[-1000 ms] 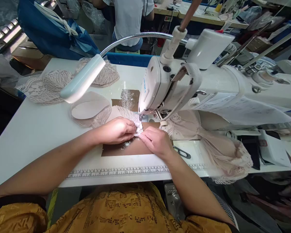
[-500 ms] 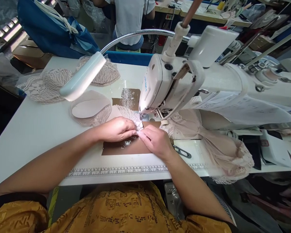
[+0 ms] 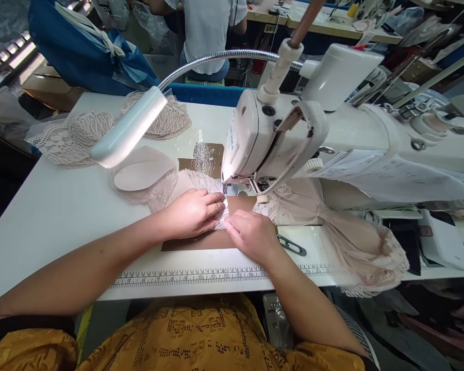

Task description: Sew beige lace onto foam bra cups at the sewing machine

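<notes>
A piece of pale pink lace fabric (image 3: 206,180) lies under the needle area of a white sewing machine (image 3: 251,139). My left hand (image 3: 195,212) is on the lace, its fingertips close to the presser foot and its fingers closed on the cloth. Just to the right and nearer my body, my right hand (image 3: 251,234) pinches the fabric's front edge between thumb and fingers. The two hands almost touch. Beneath them is a brown taped patch (image 3: 197,243) on the white table (image 3: 73,216). The fingertips partly hide the cloth's edge.
Left of the machine are lace cups (image 3: 143,175) and more lace pieces (image 3: 88,134). A lamp (image 3: 129,126) hangs over them. Right of my hand lie a dark thread snipper (image 3: 292,245) and gathered lace fabric (image 3: 359,242). A printed ruler (image 3: 193,277) runs along the front edge. A person (image 3: 206,36) sits beyond.
My left hand has shifted its fingers forward over the lace towards the presser foot, its fingers more spread along the cloth. The right hand keeps its pinch on the edge, slightly lower in view.
</notes>
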`<state>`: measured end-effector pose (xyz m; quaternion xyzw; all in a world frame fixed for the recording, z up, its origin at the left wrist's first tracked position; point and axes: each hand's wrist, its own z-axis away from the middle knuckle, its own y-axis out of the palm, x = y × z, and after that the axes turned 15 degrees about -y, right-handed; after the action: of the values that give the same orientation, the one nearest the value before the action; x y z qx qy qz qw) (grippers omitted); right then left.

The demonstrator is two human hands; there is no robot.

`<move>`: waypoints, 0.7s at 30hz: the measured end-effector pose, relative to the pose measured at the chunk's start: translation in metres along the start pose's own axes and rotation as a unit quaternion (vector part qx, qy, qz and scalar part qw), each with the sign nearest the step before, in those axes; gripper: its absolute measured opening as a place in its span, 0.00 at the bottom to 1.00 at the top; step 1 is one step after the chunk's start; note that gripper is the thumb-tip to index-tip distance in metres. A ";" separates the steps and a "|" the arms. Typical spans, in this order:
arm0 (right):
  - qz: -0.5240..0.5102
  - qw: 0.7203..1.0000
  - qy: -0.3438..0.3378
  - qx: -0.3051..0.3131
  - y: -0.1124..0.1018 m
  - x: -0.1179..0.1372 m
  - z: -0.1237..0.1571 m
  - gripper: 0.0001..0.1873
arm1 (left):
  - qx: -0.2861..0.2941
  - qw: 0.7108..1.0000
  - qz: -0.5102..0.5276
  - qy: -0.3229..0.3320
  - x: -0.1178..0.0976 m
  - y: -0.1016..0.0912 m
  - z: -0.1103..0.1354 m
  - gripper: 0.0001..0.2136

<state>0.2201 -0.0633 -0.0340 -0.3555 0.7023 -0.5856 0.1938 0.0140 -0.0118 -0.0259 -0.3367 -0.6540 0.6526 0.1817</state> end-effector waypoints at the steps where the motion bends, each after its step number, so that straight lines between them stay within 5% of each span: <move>1: 0.001 1.000 0.001 -0.003 0.001 0.000 0.000 0.17 | 0.000 1.000 -0.008 -0.002 0.000 0.000 0.000 0.18; 21: 0.009 0.999 0.046 0.020 0.007 -0.002 -0.007 0.13 | -0.023 0.999 -0.031 -0.007 0.012 0.006 -0.006 0.19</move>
<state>0.2153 -0.0567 -0.0395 -0.3180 0.7018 -0.6134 0.1736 0.0103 0.0000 -0.0335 -0.3164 -0.6801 0.6336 0.1894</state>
